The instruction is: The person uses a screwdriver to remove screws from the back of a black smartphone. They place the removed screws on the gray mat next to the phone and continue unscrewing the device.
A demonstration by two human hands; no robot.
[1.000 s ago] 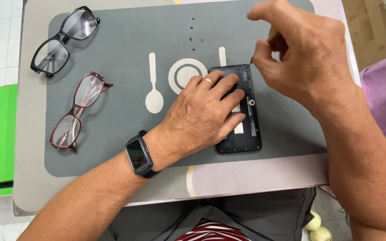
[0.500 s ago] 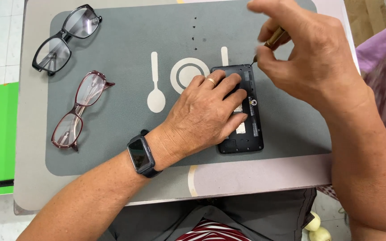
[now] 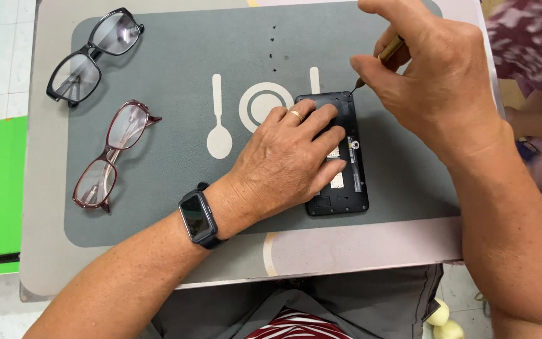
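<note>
A: Figure: risk?
B: The right hand [image 3: 437, 81] pinches a thin screwdriver [image 3: 381, 59] at the upper right corner of the phone [image 3: 346, 157]; a slip could gouge its internals.
A: The phone?
B: Black, back removed, centre-right on the grey mat [image 3: 170, 81]; the left hand [image 3: 283, 163] lies flat, fingers spread, pinning it.

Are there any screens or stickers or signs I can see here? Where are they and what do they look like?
Smartwatch: on the left wrist, a dark rounded-square screen, switched off, black band.
Opened phone: face down under the left hand, black, with small white and yellow labels inside.
Grey mat: white spoon and plate signs printed on it.
</note>
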